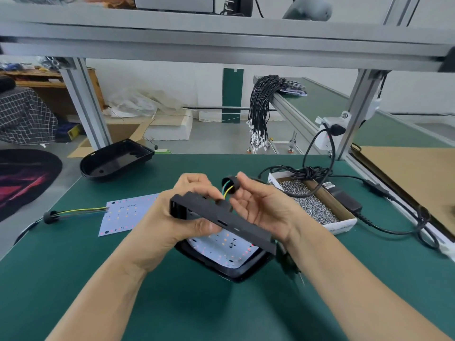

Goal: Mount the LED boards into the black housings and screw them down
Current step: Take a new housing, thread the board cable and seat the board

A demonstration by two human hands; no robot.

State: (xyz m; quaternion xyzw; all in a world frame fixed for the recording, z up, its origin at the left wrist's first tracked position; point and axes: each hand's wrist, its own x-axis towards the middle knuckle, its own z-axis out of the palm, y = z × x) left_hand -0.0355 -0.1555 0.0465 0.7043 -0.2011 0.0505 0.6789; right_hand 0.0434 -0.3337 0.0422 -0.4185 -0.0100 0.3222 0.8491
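The left hand grips the tilted black housing above the green mat, an LED board inside. The right hand pinches the wires' black grommet. The screw box's lettering is unreadable.

Black cable bundle draped over conveyor rail

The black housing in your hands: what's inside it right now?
Inside the held black housing a white LED board shows, dotted with small LEDs. Its upper part is hidden behind the housing's raised wall and the left hand; no screws can be made out.
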